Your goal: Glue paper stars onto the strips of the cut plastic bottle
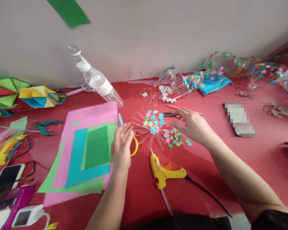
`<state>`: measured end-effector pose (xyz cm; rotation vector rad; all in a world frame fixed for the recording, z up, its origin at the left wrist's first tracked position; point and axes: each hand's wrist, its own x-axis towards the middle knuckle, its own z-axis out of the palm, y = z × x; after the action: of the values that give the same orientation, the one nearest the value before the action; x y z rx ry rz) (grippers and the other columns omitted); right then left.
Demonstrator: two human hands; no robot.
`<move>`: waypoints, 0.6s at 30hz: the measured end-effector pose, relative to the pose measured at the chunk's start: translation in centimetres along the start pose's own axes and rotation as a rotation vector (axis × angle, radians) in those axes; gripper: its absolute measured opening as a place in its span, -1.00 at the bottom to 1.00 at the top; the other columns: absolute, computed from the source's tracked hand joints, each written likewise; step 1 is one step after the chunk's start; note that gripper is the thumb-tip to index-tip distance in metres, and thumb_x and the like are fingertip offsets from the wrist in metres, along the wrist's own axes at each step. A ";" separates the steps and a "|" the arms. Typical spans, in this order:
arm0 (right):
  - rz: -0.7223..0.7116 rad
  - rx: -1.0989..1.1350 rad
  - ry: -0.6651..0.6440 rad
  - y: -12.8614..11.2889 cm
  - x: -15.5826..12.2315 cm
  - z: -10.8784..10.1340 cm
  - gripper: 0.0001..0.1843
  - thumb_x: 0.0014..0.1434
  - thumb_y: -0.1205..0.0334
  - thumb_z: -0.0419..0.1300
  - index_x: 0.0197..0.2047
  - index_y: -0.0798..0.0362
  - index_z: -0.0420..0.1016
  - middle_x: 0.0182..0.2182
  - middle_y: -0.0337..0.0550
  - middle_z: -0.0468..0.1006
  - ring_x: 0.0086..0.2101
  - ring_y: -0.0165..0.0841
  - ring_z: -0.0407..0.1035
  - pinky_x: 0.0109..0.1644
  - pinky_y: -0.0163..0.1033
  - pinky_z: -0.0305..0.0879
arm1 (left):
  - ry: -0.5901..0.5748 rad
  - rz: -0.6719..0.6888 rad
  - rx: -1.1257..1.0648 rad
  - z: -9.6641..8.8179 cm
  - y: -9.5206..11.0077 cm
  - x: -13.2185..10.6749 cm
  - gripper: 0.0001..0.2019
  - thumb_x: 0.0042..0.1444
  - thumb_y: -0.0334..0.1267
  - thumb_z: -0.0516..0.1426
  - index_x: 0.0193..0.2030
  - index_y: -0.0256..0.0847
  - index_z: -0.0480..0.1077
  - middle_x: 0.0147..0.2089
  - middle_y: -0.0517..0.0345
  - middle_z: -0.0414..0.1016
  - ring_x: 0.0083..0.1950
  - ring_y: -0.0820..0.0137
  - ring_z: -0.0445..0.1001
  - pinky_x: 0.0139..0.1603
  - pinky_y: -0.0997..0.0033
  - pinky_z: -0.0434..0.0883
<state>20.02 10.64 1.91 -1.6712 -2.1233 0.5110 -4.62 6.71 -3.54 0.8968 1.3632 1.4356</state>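
Observation:
My left hand (123, 142) hovers over a pair of scissors (135, 147) with a yellow handle ring, its fingers loosely stretched and holding nothing. The blade points away from me. On the right, my right hand (193, 123) is open, with fingers spread above the table beside a black craft knife (170, 114). Between the hands lies a fan of clear plastic strips (161, 145) around a small clear round piece, with blue, green and pink paper stars (153, 117) on it. A pile of loose paper stars (175, 138) sits below my right hand.
A yellow glue gun (168, 172) lies nearest me, cord trailing right. Coloured sheets (96, 147) are stacked at left, beneath a leaning plastic bottle (103, 84). White battery boxes (165, 92) and star-covered clear shapes (192, 80) line the wall. A phone (238, 118) rests at right.

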 end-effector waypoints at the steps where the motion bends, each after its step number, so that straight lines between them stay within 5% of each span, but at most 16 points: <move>1: -0.007 -0.001 -0.032 -0.2 0.0 0.3 -0.63 0.20 0.02 0.21 0.02 0.03 0.47 -0.16 -0.07 0.57 -0.23 -0.27 0.47 -0.20 -0.21 0.30 | -0.021 -0.051 -0.027 0.1 0.1 0.0 -0.59 0.09 -0.10 0.24 0.05 -0.12 0.30 0.24 -0.08 0.34 0.28 0.19 0.34 0.24 0.11 0.33; 5: -0.008 0.020 -0.141 -0.4 0.1 1.7 -0.59 0.17 0.14 0.25 0.07 0.07 0.44 -0.15 -0.05 0.57 -0.19 -0.25 0.48 -0.12 -0.20 0.31 | -0.088 -0.201 -0.123 0.7 0.1 -0.1 -0.58 0.05 -0.07 0.26 0.00 -0.11 0.27 0.15 -0.05 0.42 0.22 0.19 0.39 0.17 0.11 0.37; 11: -0.023 0.202 -0.156 -0.6 0.7 4.0 -0.89 0.20 0.30 0.15 -0.24 0.10 0.49 -0.31 -0.13 0.55 -0.38 -0.40 0.40 -0.28 -0.32 0.19 | -0.174 -0.315 -0.219 1.3 -0.3 -0.2 -0.66 0.01 -0.11 0.28 -0.12 -0.17 0.36 -0.05 0.08 0.49 0.07 0.29 0.47 0.10 0.16 0.41; 18: 0.014 0.372 -0.130 -1.1 0.6 4.2 -0.77 0.27 0.31 0.00 -0.38 0.08 0.41 -0.51 -0.19 0.55 -0.50 -0.41 0.43 -0.39 -0.36 0.21 | -0.234 -0.309 -0.295 1.6 0.0 -0.6 -0.71 0.01 -0.17 0.30 -0.14 -0.18 0.41 -0.11 0.14 0.51 -0.03 0.33 0.51 0.07 0.20 0.44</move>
<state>16.84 10.76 -1.05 -1.4755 -1.9523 0.9754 -2.93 6.62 -3.30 0.6095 1.0313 1.2107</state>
